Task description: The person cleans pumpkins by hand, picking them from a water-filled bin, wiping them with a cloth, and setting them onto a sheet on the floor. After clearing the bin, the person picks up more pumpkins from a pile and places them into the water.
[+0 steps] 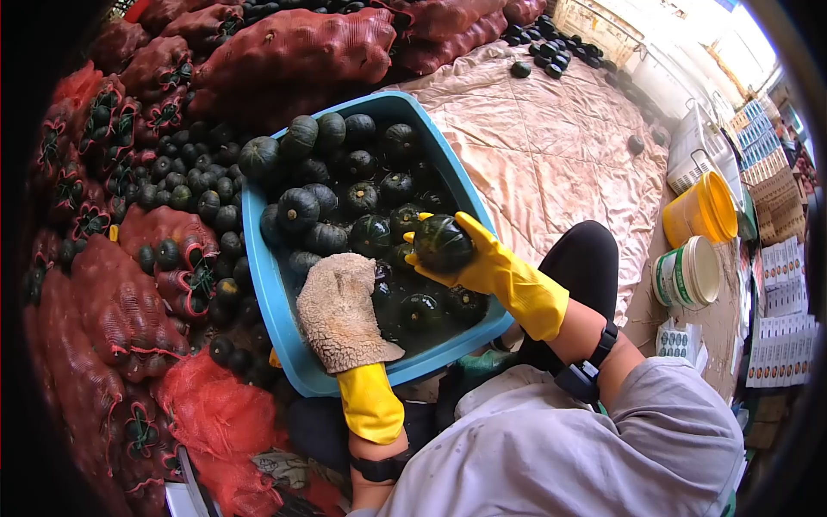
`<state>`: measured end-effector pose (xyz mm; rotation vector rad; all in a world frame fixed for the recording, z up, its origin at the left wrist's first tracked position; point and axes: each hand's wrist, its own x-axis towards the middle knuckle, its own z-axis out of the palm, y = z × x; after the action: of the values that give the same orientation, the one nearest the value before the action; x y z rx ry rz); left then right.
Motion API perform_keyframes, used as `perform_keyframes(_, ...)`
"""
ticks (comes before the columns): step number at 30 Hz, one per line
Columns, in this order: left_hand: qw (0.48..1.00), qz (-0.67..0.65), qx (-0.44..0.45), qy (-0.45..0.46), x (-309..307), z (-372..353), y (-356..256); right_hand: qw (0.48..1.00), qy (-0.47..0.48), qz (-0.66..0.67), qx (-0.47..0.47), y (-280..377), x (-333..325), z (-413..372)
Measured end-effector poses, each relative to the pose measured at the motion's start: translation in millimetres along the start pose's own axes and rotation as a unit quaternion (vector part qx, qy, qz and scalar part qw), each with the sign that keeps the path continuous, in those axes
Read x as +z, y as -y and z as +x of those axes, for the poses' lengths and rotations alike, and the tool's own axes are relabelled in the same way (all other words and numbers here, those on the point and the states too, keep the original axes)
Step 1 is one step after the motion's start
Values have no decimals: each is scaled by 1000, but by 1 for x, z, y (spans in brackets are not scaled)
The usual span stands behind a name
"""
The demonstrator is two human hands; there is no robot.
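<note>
A blue tub (267,297) holds water and several dark green squashes (298,209). My right hand (482,267), in a yellow rubber glove, grips a wet dark green squash (443,245) over the tub's right side. My left hand (345,310) is inside a beige fleecy mitt (332,297), worn over a yellow glove (370,403), at the tub's near left part. The mitt hides the fingers of that hand. Squashes in the water lie between my two hands.
Red mesh sacks (293,47) of squashes lie behind and left, with loose squashes (207,205) among them. A pinkish quilted cloth (517,146) covers the floor at the right. Beyond it stand a yellow bucket (702,209), a white bucket (687,273) and cartons (782,349).
</note>
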<state>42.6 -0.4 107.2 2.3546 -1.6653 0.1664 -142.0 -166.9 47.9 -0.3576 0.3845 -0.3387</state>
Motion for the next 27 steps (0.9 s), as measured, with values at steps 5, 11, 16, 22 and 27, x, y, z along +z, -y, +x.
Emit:
perform_keyframes(5, 991, 109, -41, 73, -1, 17, -14, 503, -60, -859, -67, -21, -1, -5)
perform_keyframes(11, 995, -73, -30, 60, -17, 14, -24, 548, -74, -833, -18, -47, -10, 7)
perform_keyframes(16, 987, 72, -38, 137, -47, 31, -71, 904, -16, -394, -164, -34, -25, -23)
perform_keyframes(22, 975, 75, -50, 205, -64, 34, -90, 885, -283, 49, -366, 259, -60, -128)
perform_keyframes(27, 955, -265, -100, 86, -1, 3, -32, 767, -252, -110, -580, 424, -49, -171)
